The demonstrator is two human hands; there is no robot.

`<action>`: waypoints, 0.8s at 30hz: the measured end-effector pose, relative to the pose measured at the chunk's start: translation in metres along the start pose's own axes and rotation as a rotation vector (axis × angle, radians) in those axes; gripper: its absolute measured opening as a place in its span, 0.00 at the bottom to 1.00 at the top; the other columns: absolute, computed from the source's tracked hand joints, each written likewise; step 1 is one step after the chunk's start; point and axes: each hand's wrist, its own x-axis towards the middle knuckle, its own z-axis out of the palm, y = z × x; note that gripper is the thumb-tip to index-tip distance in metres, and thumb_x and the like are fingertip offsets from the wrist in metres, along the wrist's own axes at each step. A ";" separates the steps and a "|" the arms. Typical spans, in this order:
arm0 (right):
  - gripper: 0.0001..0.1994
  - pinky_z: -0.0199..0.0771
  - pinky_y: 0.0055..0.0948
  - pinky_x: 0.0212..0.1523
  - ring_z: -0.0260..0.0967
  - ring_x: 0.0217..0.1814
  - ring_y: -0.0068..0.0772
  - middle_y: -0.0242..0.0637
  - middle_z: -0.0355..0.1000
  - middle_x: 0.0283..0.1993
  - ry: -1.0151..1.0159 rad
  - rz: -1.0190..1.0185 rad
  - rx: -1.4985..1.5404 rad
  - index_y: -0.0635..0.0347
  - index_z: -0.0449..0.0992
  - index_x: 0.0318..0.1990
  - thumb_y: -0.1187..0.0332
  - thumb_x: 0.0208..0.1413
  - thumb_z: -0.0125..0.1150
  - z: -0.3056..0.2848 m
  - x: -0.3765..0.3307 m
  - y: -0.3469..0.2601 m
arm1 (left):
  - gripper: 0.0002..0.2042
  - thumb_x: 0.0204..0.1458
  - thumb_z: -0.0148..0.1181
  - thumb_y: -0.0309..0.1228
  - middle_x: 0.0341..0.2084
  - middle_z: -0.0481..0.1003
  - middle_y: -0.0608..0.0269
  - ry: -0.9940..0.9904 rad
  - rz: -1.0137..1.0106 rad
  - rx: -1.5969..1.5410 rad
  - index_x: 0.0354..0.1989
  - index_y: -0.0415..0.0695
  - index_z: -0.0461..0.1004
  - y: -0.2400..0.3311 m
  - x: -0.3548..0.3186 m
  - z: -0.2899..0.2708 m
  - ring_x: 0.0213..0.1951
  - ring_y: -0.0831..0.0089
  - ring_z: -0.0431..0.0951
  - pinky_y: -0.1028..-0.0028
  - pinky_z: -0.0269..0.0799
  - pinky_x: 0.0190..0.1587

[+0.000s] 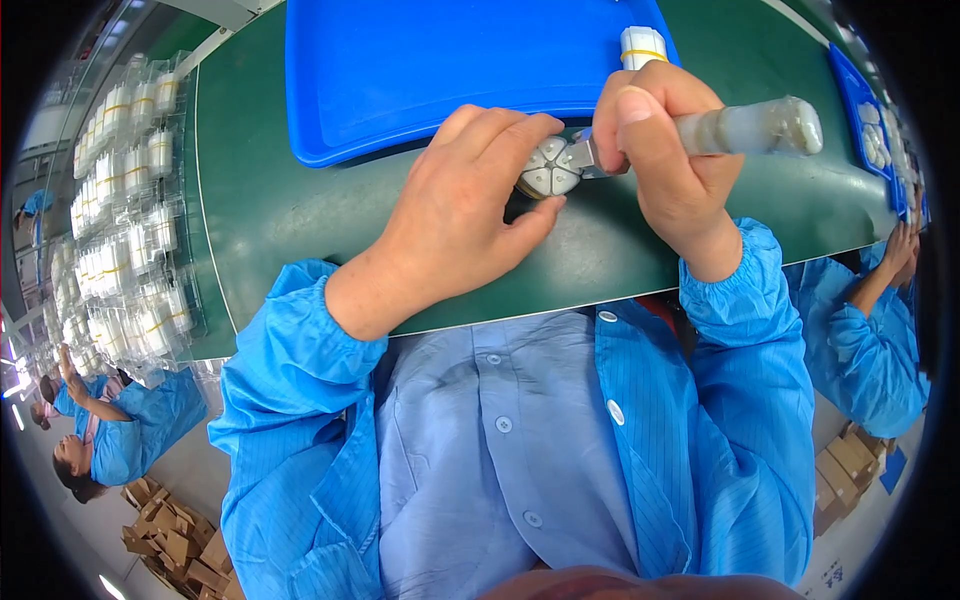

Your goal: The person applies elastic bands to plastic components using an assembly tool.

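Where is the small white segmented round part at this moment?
In the head view, the small white segmented round part sits centre, on the green table by the blue plastic tray's near edge, held by the left hand.

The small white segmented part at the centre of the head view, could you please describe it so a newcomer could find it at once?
Start at the big blue plastic tray on the green work surface; just below its near edge, the left hand pinches a small white round part. Unlike the banded white cylinder standing on the tray, it is split into wedge segments, and the metal tip of the translucent-handled tool in the right hand touches it.
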 end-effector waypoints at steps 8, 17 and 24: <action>0.14 0.55 0.22 0.20 0.56 0.19 0.15 0.28 0.64 0.19 0.011 -0.025 0.079 0.61 0.66 0.21 0.75 0.60 0.55 -0.009 0.000 -0.001 | 0.31 0.37 0.74 0.23 0.39 0.75 0.58 0.088 -0.031 0.079 0.54 0.40 0.68 0.001 0.002 0.006 0.38 0.64 0.76 0.69 0.73 0.41; 0.13 0.55 0.22 0.20 0.56 0.20 0.15 0.27 0.64 0.18 -0.019 -0.056 -0.012 0.61 0.67 0.22 0.73 0.61 0.55 -0.012 0.003 0.000 | 0.38 0.40 0.70 0.20 0.43 0.77 0.56 0.065 -0.089 -0.149 0.62 0.40 0.57 0.003 -0.002 0.008 0.44 0.66 0.77 0.71 0.72 0.46; 0.13 0.54 0.22 0.20 0.57 0.20 0.15 0.26 0.63 0.18 -0.039 0.002 -0.042 0.61 0.67 0.22 0.74 0.60 0.56 -0.006 0.000 0.000 | 0.35 0.39 0.74 0.23 0.43 0.76 0.57 0.051 -0.038 0.095 0.58 0.40 0.63 0.004 0.001 0.005 0.41 0.66 0.77 0.71 0.72 0.44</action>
